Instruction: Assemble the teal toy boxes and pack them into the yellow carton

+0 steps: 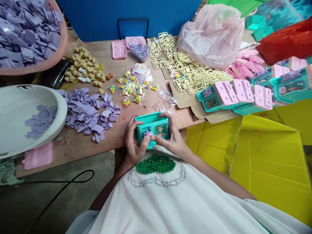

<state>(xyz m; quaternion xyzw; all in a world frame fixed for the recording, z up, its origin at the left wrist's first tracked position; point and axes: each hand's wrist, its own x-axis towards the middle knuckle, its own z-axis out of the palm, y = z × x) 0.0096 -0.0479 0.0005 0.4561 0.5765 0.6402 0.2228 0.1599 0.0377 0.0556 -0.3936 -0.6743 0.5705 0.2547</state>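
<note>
Between both hands, just above the table's front edge, is a teal plastic toy case (143,125) with its hollow side facing up. My left hand (133,141) grips its left end, the thumb close to a small purple piece (147,131) on the case's front. My right hand (174,138) holds the right end, and its thumb presses at that purple piece too. Beside the piece, a clear window (161,130) shows a small beige animal figure (159,129). How firmly the purple piece is seated I cannot tell.
Purple parts (90,112) lie left, near a white bowl (60,110). Small bags of colourful bits (133,87), clear plastic pieces (165,100) and cream sprue frames (182,61) lie beyond the hands. Teal cases with pink lids (226,92) line the right, above yellow cardboard (265,146).
</note>
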